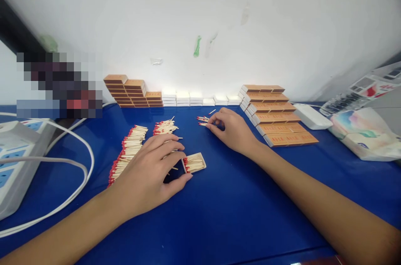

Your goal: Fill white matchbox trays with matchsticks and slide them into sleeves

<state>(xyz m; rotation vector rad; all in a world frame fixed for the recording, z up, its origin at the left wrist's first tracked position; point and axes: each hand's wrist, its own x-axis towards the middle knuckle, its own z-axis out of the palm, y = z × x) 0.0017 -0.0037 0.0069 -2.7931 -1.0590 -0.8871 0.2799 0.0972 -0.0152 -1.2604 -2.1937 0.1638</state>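
My left hand (153,165) is curved at the left end of a small white matchbox tray (195,164), with thumb and index fingertip at its near and far corners. Red-tipped matches lie inside the tray. Beyond it, my right hand (232,129) pinches a few matches (203,119) low over the table. A lone match (212,112) lies just past those fingers. Behind my left hand is a loose pile of matches (164,126), partly covered by the fingers. A long row of matches (130,148) stretches to the left, its near end hidden by my left hand.
Along the wall stand stacked orange matchboxes (133,92), white tray stacks (183,99) and stepped matchbox stacks (275,117). A power strip (21,152) with white cables (89,148) is at left. A white adapter (312,116) and tissue pack (365,133) lie right on the blue table (238,215).
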